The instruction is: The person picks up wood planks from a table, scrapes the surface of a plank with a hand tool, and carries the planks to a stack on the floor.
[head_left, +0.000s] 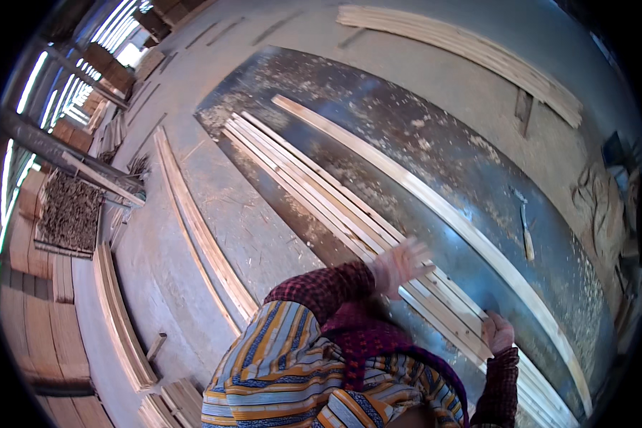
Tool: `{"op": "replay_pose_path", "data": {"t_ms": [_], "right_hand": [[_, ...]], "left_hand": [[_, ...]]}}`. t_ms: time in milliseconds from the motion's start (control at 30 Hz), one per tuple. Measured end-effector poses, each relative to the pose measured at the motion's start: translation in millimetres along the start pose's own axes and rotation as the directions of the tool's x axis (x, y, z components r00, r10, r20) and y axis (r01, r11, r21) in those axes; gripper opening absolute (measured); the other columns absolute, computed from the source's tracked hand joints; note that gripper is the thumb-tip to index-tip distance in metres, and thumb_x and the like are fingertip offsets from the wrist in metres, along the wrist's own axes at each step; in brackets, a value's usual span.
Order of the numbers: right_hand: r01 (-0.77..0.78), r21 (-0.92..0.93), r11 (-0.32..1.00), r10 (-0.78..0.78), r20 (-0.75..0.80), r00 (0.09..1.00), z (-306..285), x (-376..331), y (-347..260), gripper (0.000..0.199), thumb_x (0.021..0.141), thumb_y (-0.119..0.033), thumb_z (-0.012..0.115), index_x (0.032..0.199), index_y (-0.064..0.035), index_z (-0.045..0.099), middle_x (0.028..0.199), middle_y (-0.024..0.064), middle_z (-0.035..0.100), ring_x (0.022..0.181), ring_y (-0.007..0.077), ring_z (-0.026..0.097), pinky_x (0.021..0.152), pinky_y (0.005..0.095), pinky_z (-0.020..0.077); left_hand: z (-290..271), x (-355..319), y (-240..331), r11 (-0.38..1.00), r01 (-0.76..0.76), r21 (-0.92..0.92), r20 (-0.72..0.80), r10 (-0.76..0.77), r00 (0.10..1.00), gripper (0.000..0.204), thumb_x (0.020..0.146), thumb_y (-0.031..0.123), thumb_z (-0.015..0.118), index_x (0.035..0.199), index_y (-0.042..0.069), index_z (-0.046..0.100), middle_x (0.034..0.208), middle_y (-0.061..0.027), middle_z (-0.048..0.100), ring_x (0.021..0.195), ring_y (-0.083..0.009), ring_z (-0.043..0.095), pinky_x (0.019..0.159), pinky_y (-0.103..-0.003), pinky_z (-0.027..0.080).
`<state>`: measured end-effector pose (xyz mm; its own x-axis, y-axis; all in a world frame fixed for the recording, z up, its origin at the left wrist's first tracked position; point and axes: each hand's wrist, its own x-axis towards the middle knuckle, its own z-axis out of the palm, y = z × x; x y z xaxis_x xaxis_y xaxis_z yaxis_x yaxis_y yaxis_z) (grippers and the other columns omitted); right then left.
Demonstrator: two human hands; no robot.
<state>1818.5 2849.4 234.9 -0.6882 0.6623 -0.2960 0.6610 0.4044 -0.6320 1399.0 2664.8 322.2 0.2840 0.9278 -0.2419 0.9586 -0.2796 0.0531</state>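
Observation:
Several long, pale wooden strips (314, 191) lie side by side in a bundle, running diagonally across a dark tabletop (378, 93). My left hand (401, 267) is over the middle of the bundle with its fingers spread, slightly blurred, and seems to touch the strips. Farther down the bundle my right hand (498, 332) is curled at the far edge, its fingers closed around a strip. Beyond the bundle, a single wider board (435, 200) lies apart, roughly parallel to it.
Wood shavings litter the tabletop, where a slim tool with a wooden handle (527, 235) lies at the right. A stack of long boards (464, 53) stands beyond. On the floor to the left are loose boards (200, 221), another board pile (118, 321) and a stick bundle (68, 214).

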Motion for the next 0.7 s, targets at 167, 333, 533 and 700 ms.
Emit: {"op": "replay_pose_path", "data": {"t_ms": [167,333,533,700], "right_hand": [[0.039,-0.505,0.862,0.012,0.098,0.995,-4,-23,-101,0.121,0.06,-0.056,0.088,0.152,0.0023,0.037,0.145,0.0289,0.05,0.135,0.0444,0.046,0.116,0.0568,0.0333],[0.035,-0.568,0.822,0.078,0.173,0.982,-4,-23,-101,0.13,0.049,-0.067,0.089,0.152,-0.0036,0.039,0.147,0.026,0.044,0.14,0.0443,0.04,0.12,0.0621,0.0257],[0.038,-0.578,0.815,0.045,0.13,0.991,-12,-8,-122,0.118,0.051,-0.048,0.091,0.152,-0.0113,0.042,0.123,0.017,0.06,0.118,0.0314,0.058,0.102,0.0471,0.0404],[-0.012,-0.492,0.871,0.086,0.128,0.988,1,8,-155,0.112,0.054,-0.04,0.089,0.153,-0.0144,0.041,0.127,0.0154,0.059,0.122,0.0306,0.057,0.104,0.0449,0.0384]], "left_hand": [[-6,19,-12,0.997,-0.007,-0.081,0.066,0.013,0.998,0.097,0.074,0.06,0.077,0.152,0.012,0.046,0.143,-0.0186,0.051,0.137,-0.0346,0.045,0.119,-0.054,0.029],[-8,42,-10,0.895,0.061,-0.443,0.164,0.014,0.986,0.093,0.065,0.051,0.088,0.141,0.007,0.057,0.135,-0.0207,0.057,0.127,-0.0385,0.052,0.112,-0.057,0.036],[21,35,-24,0.997,-0.045,-0.061,-0.026,0.044,0.999,0.128,0.043,0.065,0.091,0.147,0.005,0.045,0.125,-0.0197,0.051,0.12,-0.0379,0.049,0.113,-0.056,0.032],[4,26,-66,0.989,-0.145,-0.034,-0.068,0.143,0.987,0.126,0.048,0.058,0.092,0.15,0.004,0.044,0.133,-0.0266,0.053,0.125,-0.0459,0.05,0.11,-0.057,0.038]]}}
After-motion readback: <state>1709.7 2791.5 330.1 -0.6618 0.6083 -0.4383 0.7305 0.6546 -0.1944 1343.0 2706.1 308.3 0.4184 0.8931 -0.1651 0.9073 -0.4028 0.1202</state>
